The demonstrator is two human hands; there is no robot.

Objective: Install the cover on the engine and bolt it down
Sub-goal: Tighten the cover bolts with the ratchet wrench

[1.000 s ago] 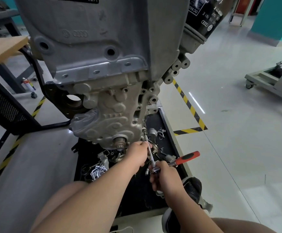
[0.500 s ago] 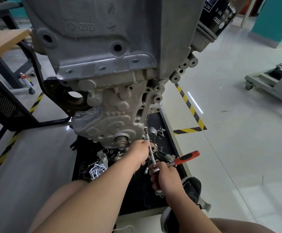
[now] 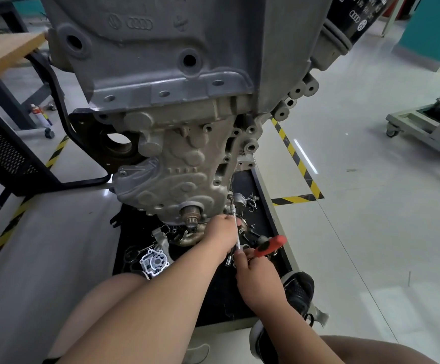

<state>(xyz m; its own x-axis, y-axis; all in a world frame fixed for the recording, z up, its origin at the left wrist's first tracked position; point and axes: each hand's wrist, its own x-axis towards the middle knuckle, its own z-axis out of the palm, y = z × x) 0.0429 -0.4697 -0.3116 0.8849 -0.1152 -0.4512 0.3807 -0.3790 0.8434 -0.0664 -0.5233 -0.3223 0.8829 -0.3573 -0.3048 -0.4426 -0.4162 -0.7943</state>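
While the person kneels with a black shoe [image 3: 299, 288] beside the right wrist, the right hand [image 3: 257, 279] has its fingers curled round the head of a red-handled ratchet [image 3: 271, 245]. Just beyond it, the left hand [image 3: 220, 233] pinches the slim extension bar [image 3: 238, 239] that rises from the ratchet. Both hands work above a black tray [image 3: 262, 211] strewn with loose metal parts, a silver housing [image 3: 154, 264] among them. The bar's far tip meets the lower right edge of the cover [image 3: 184, 177], which sits flat against the end of the engine [image 3: 166, 53]. A black oil filter [image 3: 345, 24] juts from the engine's right side. A wooden desk [image 3: 1, 56] stands far left, and yellow-black tape [image 3: 292, 153] stripes the floor.
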